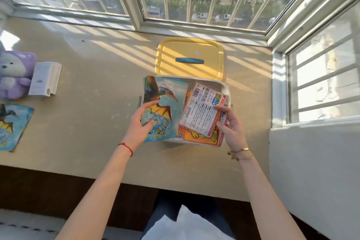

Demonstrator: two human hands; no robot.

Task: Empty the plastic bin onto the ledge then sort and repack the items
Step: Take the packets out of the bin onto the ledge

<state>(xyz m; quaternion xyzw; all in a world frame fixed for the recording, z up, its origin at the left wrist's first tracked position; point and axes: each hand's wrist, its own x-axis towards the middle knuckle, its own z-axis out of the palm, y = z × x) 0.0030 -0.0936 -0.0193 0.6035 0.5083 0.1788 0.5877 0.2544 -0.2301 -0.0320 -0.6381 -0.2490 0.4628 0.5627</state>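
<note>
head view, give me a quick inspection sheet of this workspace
surface: beige ledge, sunlit stripes
job's things: white plastic bin open, yellow lid behind it; pterosaur picture and printed packets over the bin
clutter: purple plush, white box, second pterosaur picture at left
hands: left hand holds the picture; right hand holds the packets
cables: nothing seen
surroundings: barred windows, parked cars outside

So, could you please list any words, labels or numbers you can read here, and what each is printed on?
None can be read with certainty.
White packet in the right hand: barcode and blocks of print, too small to read.
White box beside the plush toy: label too blurred.
Yellow lid: small mark, unreadable.
</note>
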